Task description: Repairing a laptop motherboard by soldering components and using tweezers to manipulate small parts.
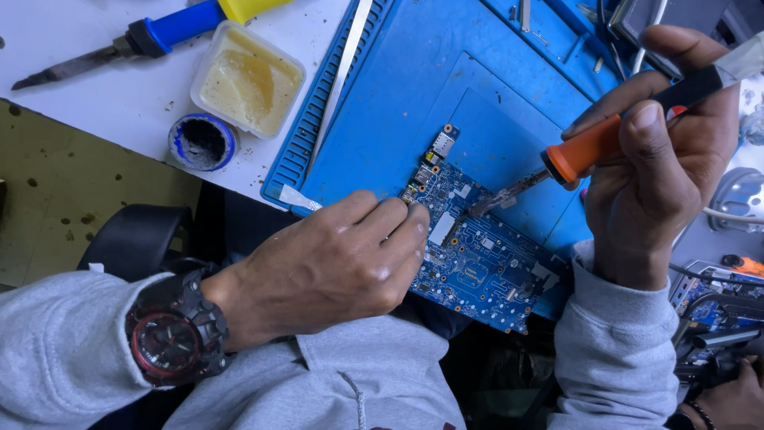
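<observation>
Two hands work over a blue board [485, 255] that lies at the near edge of a blue mat [414, 103] on the bench [95, 95]. The left hand [334, 263] rests curled on the board's left end, fingertips [410, 227] pressed together against its edge, pinning it down; whether anything small is pinched between them I cannot tell. A black and red watch [175, 330] sits on that wrist above a grey sleeve [56, 342]. The right hand [664, 167] is clamped round a soldering iron [589, 151] with an orange collar and black grip, held slanting so that its metal tip [489, 203] comes down on the board's far edge, just right of the left fingertips.

Far left of the mat, on the white bench, stands a square tub [248, 80] of yellowish paste, with a small round tin [203, 142] just near of it. Beyond them lies a second iron [151, 36] with a blue and yellow handle. A metal ruler [346, 72] lies along the mat's left ridge. At the right edge, well apart, are more boards and tools, and another person's hand [728, 398] shows at the near right corner.
</observation>
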